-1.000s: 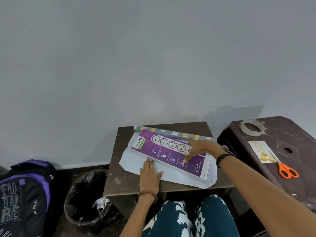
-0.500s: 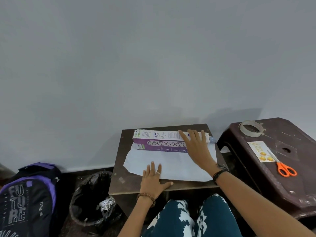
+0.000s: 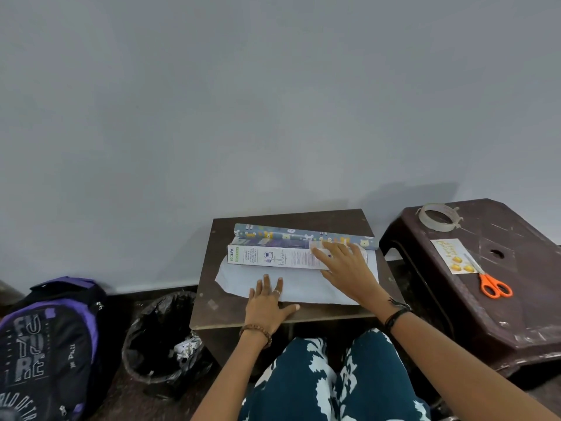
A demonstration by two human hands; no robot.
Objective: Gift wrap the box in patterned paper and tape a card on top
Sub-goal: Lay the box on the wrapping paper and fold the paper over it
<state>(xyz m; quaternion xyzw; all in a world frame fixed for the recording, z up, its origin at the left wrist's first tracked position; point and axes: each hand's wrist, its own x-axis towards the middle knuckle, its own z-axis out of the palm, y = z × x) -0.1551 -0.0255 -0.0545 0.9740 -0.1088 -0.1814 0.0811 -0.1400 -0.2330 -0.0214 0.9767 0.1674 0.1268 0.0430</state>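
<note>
White box under flat right hand, left hand flat on paper

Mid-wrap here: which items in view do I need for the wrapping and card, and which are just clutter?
Needed: box, patterned paper, tape roll, card, orange scissors, left hand, right hand.

Clutter: backpack, lined bin.

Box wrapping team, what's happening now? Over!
Left hand flat, pinning paper. Right hand flat on box. Patterned edge folded up behind. Card, tape, scissors untouched.
</note>
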